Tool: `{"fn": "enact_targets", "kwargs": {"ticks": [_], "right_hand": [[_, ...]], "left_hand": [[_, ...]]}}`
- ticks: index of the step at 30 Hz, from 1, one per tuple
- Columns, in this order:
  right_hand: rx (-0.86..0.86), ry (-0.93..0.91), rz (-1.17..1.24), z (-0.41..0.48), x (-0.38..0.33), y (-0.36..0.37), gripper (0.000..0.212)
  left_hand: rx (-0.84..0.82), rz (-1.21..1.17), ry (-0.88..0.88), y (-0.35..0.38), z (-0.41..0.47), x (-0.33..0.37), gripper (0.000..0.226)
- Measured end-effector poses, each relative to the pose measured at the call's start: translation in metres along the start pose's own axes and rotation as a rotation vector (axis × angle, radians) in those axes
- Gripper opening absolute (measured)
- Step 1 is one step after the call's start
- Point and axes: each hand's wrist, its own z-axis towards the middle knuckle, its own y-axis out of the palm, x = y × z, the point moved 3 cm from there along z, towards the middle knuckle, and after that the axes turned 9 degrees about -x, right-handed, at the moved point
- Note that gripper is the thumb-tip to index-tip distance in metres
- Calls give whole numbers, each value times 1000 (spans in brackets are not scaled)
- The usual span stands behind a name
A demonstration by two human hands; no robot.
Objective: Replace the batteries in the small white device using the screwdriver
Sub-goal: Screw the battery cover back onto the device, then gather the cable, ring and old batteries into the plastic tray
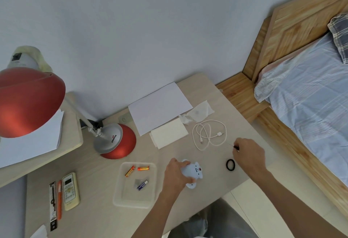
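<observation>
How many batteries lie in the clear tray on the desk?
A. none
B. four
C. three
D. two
C: the tray holds two orange batteries and one blue battery.

Pale wall [131, 21], wooden bed [293, 30]

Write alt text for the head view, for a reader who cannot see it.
A person's left hand grips a small white device at a pale desk while the right hand holds a thin screwdriver nearby. A clear tray left of the device holds three loose batteries; a white cable, black hair band and red lamp share the desk.
</observation>
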Motion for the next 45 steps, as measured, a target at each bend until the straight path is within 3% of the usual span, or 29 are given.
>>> {"fn": "enact_targets", "kwargs": {"ticks": [6,13,16,27,40,45], "right_hand": [[-60,165,107,22,37,29,12],[-48,271,509,32,54,55,8],[-18,254,557,33,56,59,11],[-8,236,507,29,59,63,15],[-103,230,366,34,62,59,16],[25,193,301,26,48,45,30]], "left_hand": [[11,-2,3,1,1,-3,79],[27,-53,2,2,-1,-7,77],[29,-88,12,1,-1,-9,76],[-13,-167,64,4,-5,-23,76],[69,-349,37,4,-28,-30,76],[198,-257,29,-21,-51,-28,64]]}}
